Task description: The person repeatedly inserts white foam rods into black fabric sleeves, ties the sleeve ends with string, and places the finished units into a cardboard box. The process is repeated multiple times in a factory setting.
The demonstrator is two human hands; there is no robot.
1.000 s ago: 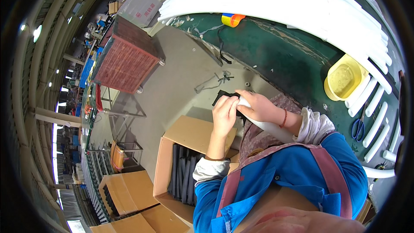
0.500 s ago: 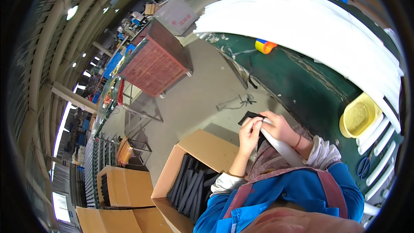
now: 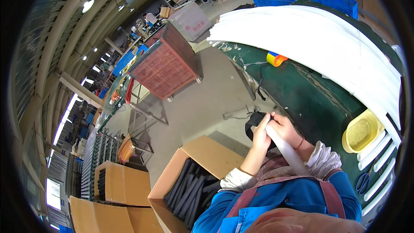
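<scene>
In front of my body both hands are closed around one end of a white foam tube [image 3: 293, 159] and a piece of black fabric [image 3: 252, 125]. My left hand [image 3: 261, 136] grips the fabric, which sticks out on its far side and forms a loop. My right hand [image 3: 285, 130] pinches at the tube's tip, its fingers touching those of my left. The tube slants from the hands back toward my chest. Just where the fabric meets the tube is hidden by the fingers.
A cardboard box [image 3: 213, 155] of black tubes stands at my left. The green table [image 3: 308, 88] on the right bears a stack of white tubes [image 3: 302, 34], a tape roll [image 3: 276, 59], a yellow basin [image 3: 363, 133] and scissors [image 3: 363, 182]. A reddish-brown cart [image 3: 166, 67] stands farther off.
My hands have turned and drawn closer together at the tube's end. More of the black fabric now shows, raised into a loop. The whole view has shifted slightly.
</scene>
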